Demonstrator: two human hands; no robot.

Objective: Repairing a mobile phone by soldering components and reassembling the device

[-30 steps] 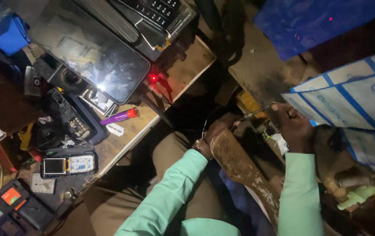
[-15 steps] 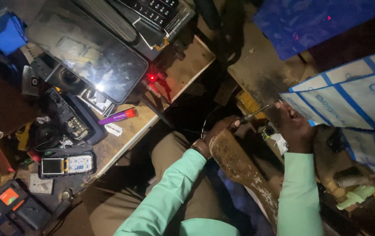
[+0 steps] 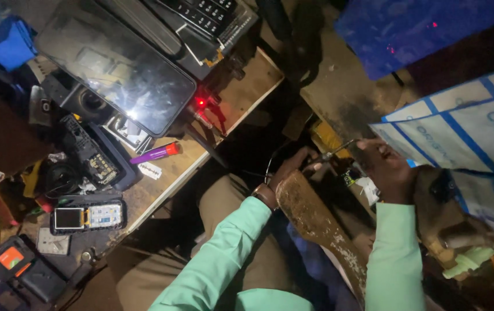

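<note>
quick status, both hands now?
Left hand: closed, pinching the thin metal tool.
Right hand: closed on the tool's far end; what else it holds cannot be told.

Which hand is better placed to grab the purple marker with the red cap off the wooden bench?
Probably left: the left hand is nearer the purple marker with the red cap; the right hand holds a thin metal tool.

You've got a dark gap between the cluttered wooden bench and the white-and-blue sack; a rusty plank crosses it.
</note>
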